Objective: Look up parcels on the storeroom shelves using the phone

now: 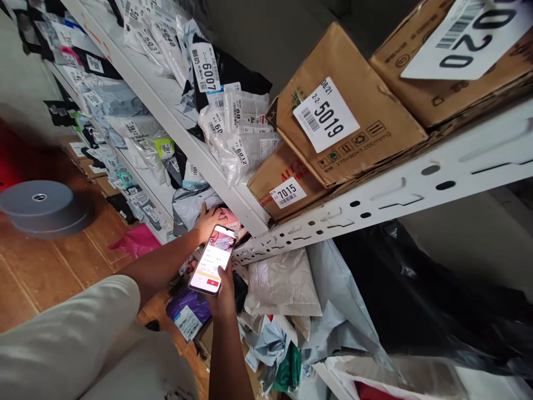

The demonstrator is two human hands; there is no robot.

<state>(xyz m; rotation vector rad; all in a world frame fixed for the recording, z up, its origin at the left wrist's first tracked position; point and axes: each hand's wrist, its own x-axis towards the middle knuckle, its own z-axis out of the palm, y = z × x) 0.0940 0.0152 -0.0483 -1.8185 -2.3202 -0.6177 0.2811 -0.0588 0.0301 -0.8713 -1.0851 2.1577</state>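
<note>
Your right hand point(225, 289) grips the phone point(212, 259) from below, fingers wrapped along its edge, screen lit and tilted toward you. Your left hand point(209, 219), just above and behind the phone, rests with fingers spread on a grey parcel point(192, 203) under the shelf rail point(291, 233). Tugging that parcel could bring the loosely stacked bags beside your left hand sliding down, and a one-handed hold might let the phone slip.

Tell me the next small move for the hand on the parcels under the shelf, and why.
Probably draw the grey parcel outward: the left hand rests on it below the shelf edge, where its label is hidden, while the right hand holds the phone lit beside it.
</note>
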